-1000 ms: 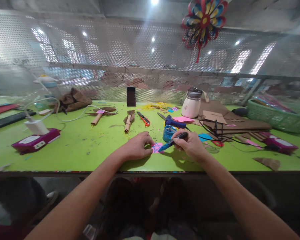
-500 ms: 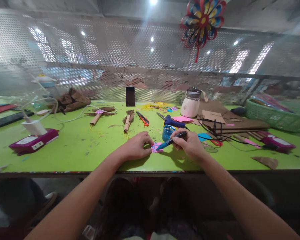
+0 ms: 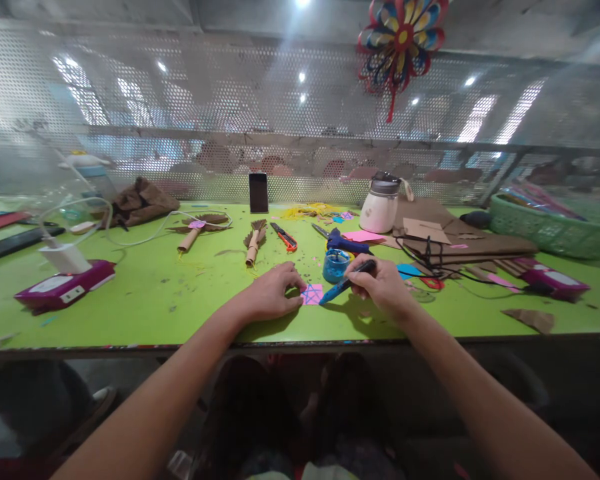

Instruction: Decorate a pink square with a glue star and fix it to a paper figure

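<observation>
A small pink paper square [image 3: 313,294] with blue lines drawn on it lies on the green table [image 3: 180,300] near the front edge. My left hand [image 3: 273,293] rests on the table with its fingertips pressed on the paper's left edge. My right hand [image 3: 380,287] grips a blue marker [image 3: 345,283], whose tip touches the paper's right side. A small blue pot [image 3: 335,265] stands just behind the paper.
Behind are a blue glue gun [image 3: 347,243], an orange cutter [image 3: 285,236], rolled paper trees [image 3: 254,243], a white jar [image 3: 379,205] and a phone [image 3: 259,192]. Brown card [image 3: 470,243] and a green basket [image 3: 555,230] sit at right; a magenta box with a charger [image 3: 65,283] at left.
The marker tip has shifted slightly over the pink paper, moving a little to the right. My left hand stays pressed on the paper.
</observation>
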`<state>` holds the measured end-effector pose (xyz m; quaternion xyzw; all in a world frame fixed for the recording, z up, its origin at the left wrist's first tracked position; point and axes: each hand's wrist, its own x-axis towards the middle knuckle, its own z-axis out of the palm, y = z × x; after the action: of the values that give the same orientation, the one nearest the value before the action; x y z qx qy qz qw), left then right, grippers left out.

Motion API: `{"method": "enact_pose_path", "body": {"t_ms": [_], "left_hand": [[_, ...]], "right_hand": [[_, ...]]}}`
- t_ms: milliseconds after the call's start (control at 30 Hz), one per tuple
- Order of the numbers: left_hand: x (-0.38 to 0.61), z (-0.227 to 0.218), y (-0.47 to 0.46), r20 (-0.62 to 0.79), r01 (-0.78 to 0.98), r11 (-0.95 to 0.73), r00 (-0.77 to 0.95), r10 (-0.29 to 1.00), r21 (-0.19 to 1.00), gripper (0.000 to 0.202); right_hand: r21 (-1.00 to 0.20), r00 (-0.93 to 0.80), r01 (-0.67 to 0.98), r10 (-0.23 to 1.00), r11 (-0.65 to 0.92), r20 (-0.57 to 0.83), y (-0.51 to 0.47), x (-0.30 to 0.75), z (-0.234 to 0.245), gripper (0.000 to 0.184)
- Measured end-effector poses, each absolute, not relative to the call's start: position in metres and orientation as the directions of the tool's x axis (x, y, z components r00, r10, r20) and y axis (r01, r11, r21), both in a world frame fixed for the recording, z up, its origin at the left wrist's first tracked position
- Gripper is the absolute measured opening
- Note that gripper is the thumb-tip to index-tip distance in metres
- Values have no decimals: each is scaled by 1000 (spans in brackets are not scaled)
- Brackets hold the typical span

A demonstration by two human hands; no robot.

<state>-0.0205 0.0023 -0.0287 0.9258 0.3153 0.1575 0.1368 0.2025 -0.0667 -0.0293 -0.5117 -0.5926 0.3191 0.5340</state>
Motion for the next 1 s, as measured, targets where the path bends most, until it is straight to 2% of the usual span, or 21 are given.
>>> {"method": "enact_pose_path", "body": {"t_ms": [200,333,433,800,1000], "left_hand": [[-19,-26,0,205,548,-764,750,629,339,21],[-19,-24,-1,207,530,-771,760,617,352,20],[-19,-23,-1,199,534,-765,757,622,359,21],[-21,-27,0,207,538,-765,753,625,353,22],[-23,-31,3,226,510,-771,758,612,382,20]], "right_hand": [[-920,130,264,934,290,332,-68,205,-30,7],[-925,241,150,895,348,376,-66,210,-34,9],[-915,256,106,879,389,403,-64,211,-36,9],[-895,83,267,917,357,391,-65,205,-36,10],[-894,64,305,930,327,362,-63,205,-36,8]]}}
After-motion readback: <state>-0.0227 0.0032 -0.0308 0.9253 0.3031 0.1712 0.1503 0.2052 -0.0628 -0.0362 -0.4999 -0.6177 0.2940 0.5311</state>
